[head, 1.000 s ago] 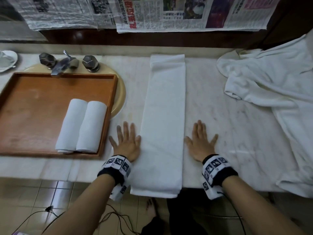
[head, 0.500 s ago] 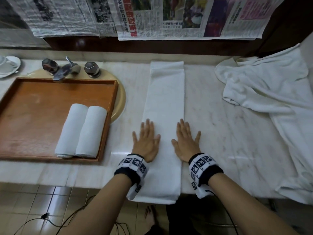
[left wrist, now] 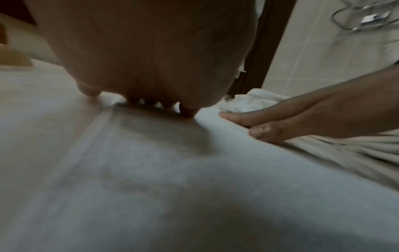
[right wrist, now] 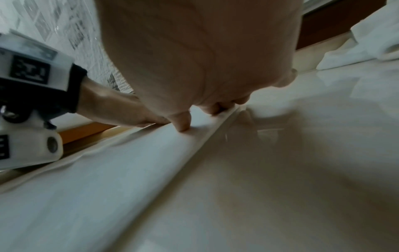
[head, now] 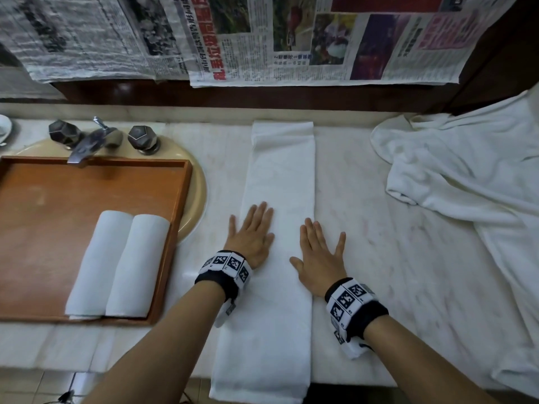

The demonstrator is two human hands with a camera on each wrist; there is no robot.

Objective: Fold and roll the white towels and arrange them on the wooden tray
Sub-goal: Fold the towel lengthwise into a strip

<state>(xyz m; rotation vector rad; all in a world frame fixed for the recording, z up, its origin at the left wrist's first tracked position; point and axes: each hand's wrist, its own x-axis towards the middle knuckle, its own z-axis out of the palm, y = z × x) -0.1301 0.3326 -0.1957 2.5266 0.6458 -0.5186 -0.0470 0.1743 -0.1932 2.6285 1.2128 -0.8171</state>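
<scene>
Folded towel: long white folded towel strip [head: 280, 258] on the pale marble counter [head: 393, 258], near end hanging over the edge.
Left hand [head: 252, 236]: flat, fingers straight – on the strip's left edge.
Right hand [head: 319, 258]: flat, fingers spread (straddling the right edge).
Tray: rectangular wooden tray [head: 58, 199] left, holding two rolled white towels [head: 119, 263] side by side.
Far right: crumpled white towel heap [head: 466, 182].

a folded towel [head: 280, 258] lies lengthwise on the counter [head: 379, 258]; a tray [head: 43, 214] (holding two rolled towels [head: 116, 263]) sits left, loose towels [head: 466, 185] right, a faucet [head: 90, 141] behind the tray.
</scene>
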